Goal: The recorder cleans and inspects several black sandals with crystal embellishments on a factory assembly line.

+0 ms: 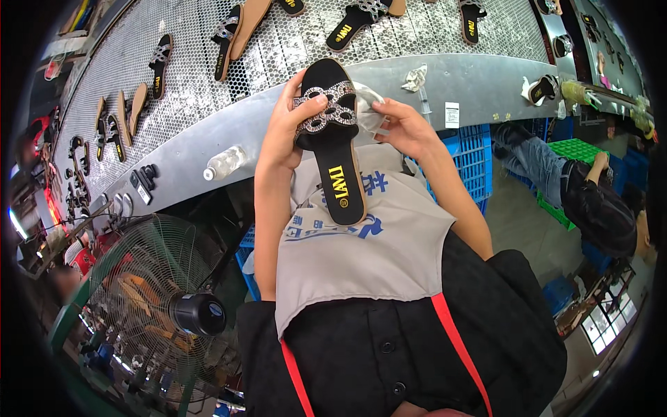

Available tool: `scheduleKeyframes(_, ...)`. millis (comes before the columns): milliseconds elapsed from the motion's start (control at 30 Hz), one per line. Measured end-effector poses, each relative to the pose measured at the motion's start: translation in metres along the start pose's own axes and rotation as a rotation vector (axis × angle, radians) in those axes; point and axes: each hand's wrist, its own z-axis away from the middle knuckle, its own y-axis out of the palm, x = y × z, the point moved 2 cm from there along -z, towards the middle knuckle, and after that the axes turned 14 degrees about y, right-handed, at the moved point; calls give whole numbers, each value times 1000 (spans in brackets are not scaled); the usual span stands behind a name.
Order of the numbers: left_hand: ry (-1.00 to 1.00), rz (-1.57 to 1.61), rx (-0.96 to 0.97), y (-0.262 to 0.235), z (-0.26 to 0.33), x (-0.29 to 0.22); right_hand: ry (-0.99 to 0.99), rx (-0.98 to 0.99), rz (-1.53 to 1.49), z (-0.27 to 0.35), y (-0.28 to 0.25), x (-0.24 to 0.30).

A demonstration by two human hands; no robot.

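My left hand (pixel 283 128) grips a black slide sandal (pixel 332 156) by its front part, with the thumb on the strap. The strap is made of glittering, jewelled loops, and the sole hangs down toward my apron. At the sandal's right side, my right hand (pixel 406 126) pinches a crumpled whitish cloth (pixel 368 108) between thumb and fingers. The cloth lies against the strap's edge, partly hidden behind the sandal.
Similar sandals (pixel 161 66) lie on the perforated conveyor (pixel 264 87) ahead. On its metal ledge (pixel 194 156) are a clear bottle (pixel 226 163), crumpled paper (pixel 415 78) and a white label (pixel 451 115). A large fan (pixel 149 292) stands left; blue crates (pixel 469 163) and another person (pixel 577 187) are right.
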Motion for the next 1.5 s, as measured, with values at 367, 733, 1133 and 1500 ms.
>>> scheduleKeyframes(367, -1, 121, 99, 7, 2, -6, -65, 46, 24, 70, 52, 8)
scheduleKeyframes(733, -41, 195, 211, 9, -2, -5, -88, 276, -114, 103, 83, 12)
scheduleKeyframes(1133, 30, 433, 417, 16, -1, -13, -150, 244, -23, 101, 90, 5)
scheduleKeyframes(1500, 20, 354, 298, 15, 9, -15, -106, 384, -217, 103, 98, -2)
